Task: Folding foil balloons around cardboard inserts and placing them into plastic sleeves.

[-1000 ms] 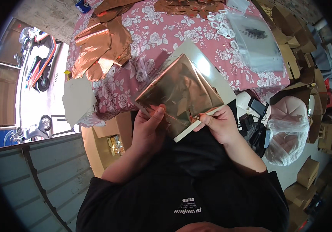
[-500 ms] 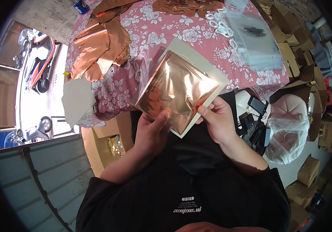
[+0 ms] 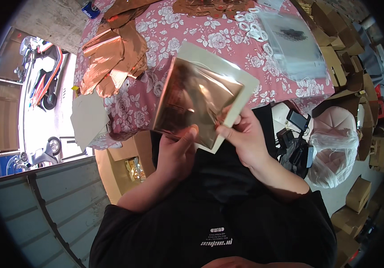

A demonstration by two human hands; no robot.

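A folded sheet of shiny copper-coloured foil [image 3: 196,100] lies against a larger cream card [image 3: 209,58], which shows past its top and right edges. Both are held tilted in front of my body, over the near table edge. My left hand [image 3: 178,149] grips the foil's lower left edge, thumb on top and fingers underneath. At the lower right, my right hand [image 3: 244,136] pinches foil and card together between thumb and fingers. The fingers behind the card are partly hidden.
A table with a pink rose-patterned cloth [image 3: 214,31] holds a pile of copper foil pieces [image 3: 116,58], white ribbon rings [image 3: 253,30] and clear plastic bags [image 3: 294,49]. A blue can [image 3: 90,10] stands far left. Right are a plastic-wrapped chair [image 3: 332,147] and cardboard boxes [image 3: 358,195].
The foil and card have shifted slightly left and turned a little clockwise. My right thumb has moved left along the foil. Both hands keep their grip.
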